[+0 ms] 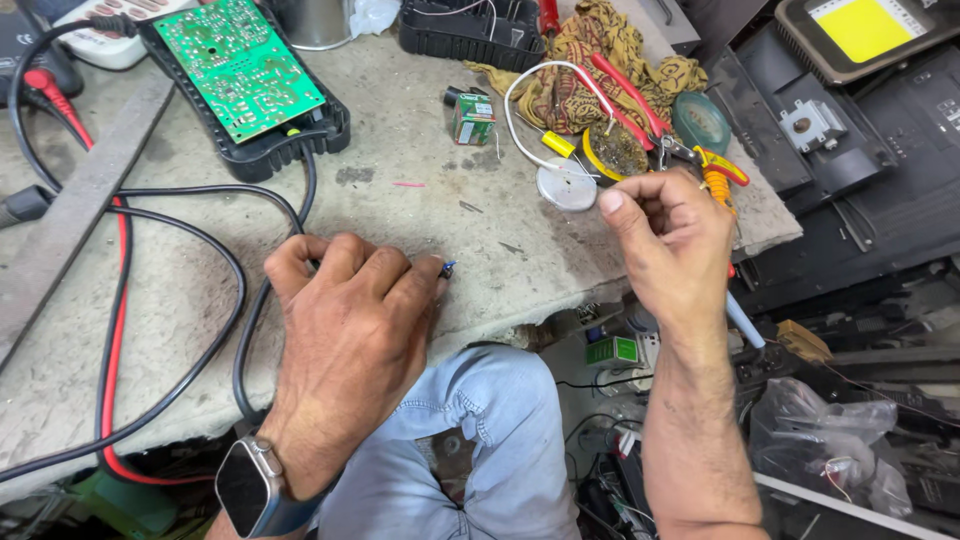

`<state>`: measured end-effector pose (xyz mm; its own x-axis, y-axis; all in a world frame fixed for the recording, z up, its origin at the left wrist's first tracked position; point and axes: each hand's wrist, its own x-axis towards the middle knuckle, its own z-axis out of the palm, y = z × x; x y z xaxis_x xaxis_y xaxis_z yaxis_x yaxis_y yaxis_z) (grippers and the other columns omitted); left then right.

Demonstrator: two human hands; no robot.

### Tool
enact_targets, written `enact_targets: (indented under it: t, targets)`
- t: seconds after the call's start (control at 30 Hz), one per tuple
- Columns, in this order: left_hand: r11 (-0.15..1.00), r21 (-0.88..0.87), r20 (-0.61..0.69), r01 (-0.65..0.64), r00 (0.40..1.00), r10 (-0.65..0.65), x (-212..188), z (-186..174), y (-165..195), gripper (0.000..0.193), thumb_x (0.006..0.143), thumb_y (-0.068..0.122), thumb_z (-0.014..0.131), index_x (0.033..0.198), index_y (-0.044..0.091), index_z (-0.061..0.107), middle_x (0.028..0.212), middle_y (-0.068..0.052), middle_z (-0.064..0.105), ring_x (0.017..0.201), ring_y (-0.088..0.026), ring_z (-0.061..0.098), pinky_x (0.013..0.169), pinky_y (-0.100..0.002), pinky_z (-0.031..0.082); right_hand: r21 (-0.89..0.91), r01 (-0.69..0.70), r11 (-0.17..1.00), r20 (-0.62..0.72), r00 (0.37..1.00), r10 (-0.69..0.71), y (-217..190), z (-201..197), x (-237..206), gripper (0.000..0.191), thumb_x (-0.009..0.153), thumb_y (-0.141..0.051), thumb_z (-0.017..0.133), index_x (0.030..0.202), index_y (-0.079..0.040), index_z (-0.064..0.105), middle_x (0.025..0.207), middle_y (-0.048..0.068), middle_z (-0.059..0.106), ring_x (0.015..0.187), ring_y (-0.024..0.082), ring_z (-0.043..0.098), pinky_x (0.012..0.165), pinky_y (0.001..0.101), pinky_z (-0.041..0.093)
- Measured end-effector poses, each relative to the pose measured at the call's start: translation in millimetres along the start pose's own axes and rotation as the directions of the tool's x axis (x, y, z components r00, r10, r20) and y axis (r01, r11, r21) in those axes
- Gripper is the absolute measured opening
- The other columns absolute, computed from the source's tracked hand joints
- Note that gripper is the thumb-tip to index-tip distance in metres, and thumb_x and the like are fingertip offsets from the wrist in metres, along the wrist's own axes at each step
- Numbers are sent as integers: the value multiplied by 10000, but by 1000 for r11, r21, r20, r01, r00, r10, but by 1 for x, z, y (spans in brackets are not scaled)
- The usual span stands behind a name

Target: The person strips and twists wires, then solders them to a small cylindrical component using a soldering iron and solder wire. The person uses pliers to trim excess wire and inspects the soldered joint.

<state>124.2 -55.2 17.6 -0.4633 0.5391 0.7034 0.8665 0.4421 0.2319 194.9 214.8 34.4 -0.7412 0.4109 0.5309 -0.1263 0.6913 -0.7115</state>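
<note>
At the far left, black and red cables (120,300) looped across the grey table (420,215) toward its front edge. Up left lay 1 green circuit board (238,62), a rectangle set in a black tray, its long axis running from upper left to lower right. The left hand (345,330) rested knuckles-up on the table near the front edge, fingers curled around 1 small dark component (448,267); only its tip showed past the fingertips, pointing right, and what it was could not be told. A smartwatch (250,488) sat on that wrist. Bare table lay open between this hand and the board. Further right stood 1 small green-and-white box (473,118), upright, beside a round white disc (565,185) and a yellow-rimmed round tin (612,152). Red-handled pliers (630,95) lay slanted on a mustard cloth (600,45). The right hand (675,245) hovered past the table's right edge, clenched, possibly on a thin tool with a pale shaft (745,322) below it. At top right sat a yellow rectangular panel (865,25).
</note>
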Motion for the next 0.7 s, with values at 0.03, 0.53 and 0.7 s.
enact_targets:
  t: [0.03,0.53,0.7]
  targets:
    - [1000,4,2,0,1000,0,0,0,0,189,904,193,747,1077,117,744,848,-15,641,890,-263,577,902,-513,333,-21,-23,1000,34,999,24,-1,-3,3,131,981,-134,787,1045,-24,754,907,38,647,783,106,600,717,236,490]
    - [997,58,8,44,999,-44,6,14,1,193,829,219,792,1012,156,783,765,6,632,776,-228,570,887,-468,344,-222,320,921,343,910,-234,2,19,5,128,1043,-119,590,1068,0,547,901,131,648,839,317,668,728,422,514]
    - [992,103,12,73,997,-75,4,23,-4,183,790,239,817,955,164,792,738,30,645,785,-214,602,886,-441,349,-11,-44,999,118,992,45,33,-25,52,57,1078,-67,541,1084,-24,579,846,8,639,740,58,636,656,227,565]
